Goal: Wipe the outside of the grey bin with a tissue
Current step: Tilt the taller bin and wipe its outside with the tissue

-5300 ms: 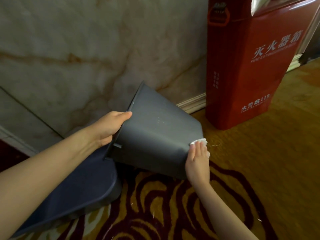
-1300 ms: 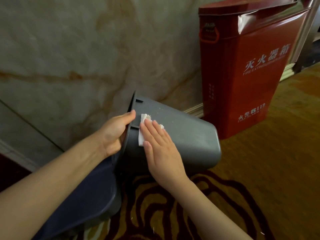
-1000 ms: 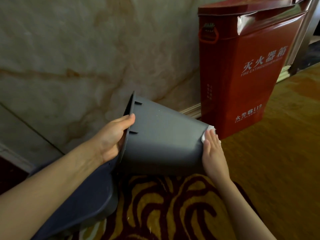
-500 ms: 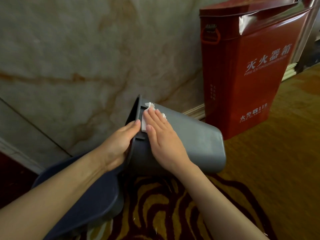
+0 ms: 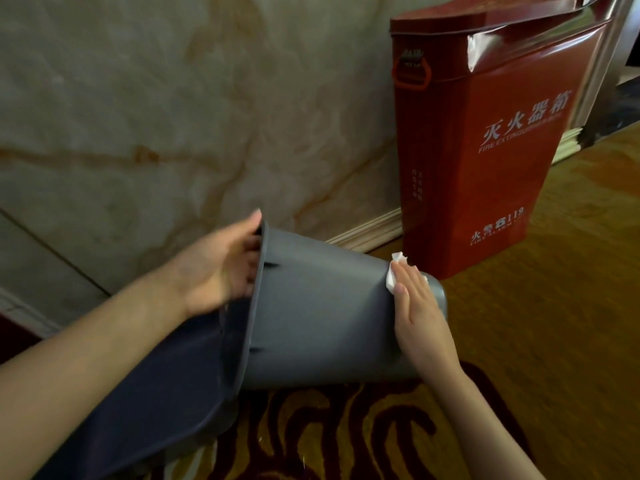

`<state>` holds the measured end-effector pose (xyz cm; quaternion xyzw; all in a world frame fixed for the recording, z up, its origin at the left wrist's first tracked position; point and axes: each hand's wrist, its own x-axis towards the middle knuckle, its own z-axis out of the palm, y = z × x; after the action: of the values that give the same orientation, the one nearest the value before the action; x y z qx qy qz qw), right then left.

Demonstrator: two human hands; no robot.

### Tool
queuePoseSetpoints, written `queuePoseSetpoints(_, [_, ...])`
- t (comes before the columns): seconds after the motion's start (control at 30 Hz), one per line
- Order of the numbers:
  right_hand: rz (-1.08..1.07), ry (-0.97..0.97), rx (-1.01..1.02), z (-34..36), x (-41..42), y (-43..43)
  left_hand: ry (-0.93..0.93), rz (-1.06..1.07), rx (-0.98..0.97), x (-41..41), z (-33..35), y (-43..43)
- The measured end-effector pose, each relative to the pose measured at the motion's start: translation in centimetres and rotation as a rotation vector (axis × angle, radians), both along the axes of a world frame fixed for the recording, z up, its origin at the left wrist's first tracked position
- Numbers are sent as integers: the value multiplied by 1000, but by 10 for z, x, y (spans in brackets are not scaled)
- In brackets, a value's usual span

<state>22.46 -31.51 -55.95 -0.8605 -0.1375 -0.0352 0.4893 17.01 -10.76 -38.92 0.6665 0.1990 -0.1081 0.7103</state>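
Note:
The grey bin (image 5: pixel 318 306) is held on its side above the carpet, mouth to the left, base to the right. My left hand (image 5: pixel 218 268) grips its rim, fingers hooked inside the mouth. My right hand (image 5: pixel 415 306) lies flat on the outer wall near the base. It presses a small white tissue (image 5: pixel 393 273) against the bin. Only a corner of the tissue shows past my fingertips.
A red fire-extinguisher box (image 5: pixel 485 140) stands against the marble wall (image 5: pixel 173 116), just right of the bin's base. A dark blue lid-like piece (image 5: pixel 138 410) lies on the floor below my left arm. Patterned carpet (image 5: pixel 346 445) covers the floor.
My right hand slid the tissue along the bin's wall from the rim end to the base end. The bin turned a little in my left hand.

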Motion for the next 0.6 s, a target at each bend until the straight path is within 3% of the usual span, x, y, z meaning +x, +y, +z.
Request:
queuePoseSetpoints(0.2, [-44, -3, 73, -3, -16, 0, 119, 247, 202, 43, 10, -27])
queuePoseSetpoints(0.33, [-32, 38, 153, 6, -12, 12, 94, 314, 177, 46, 10, -33])
queuePoseSetpoints(0.6, [288, -284, 162, 51, -46, 83, 11, 182, 73, 26, -15, -29])
